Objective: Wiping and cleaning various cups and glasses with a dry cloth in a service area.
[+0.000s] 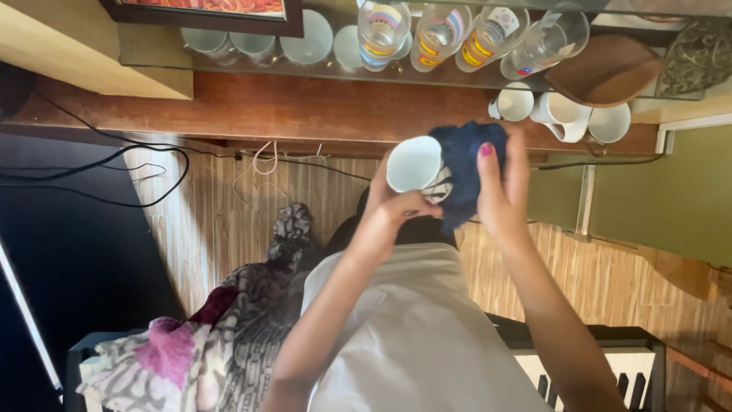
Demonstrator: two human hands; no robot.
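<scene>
Wooden shelving [320, 107] fills the background, with a glass shelf [152, 53] above it carrying tumblers [438, 34] and pale cups, and three more white mugs [564, 114] lying just past the fingertips. The left hand [389, 214] has its fingers closed around a white mug [414, 164], mouth turned toward the camera. The right hand [499, 191] grips a dark blue cloth [465, 172], its fingers [488, 156] pressing the fabric against the mug's side. Wiping well here probably means keeping the left grip firm near the base, turning the mug against the cloth, and working it into the rim. A piano keyboard [610, 374] sits below the right forearm.
</scene>
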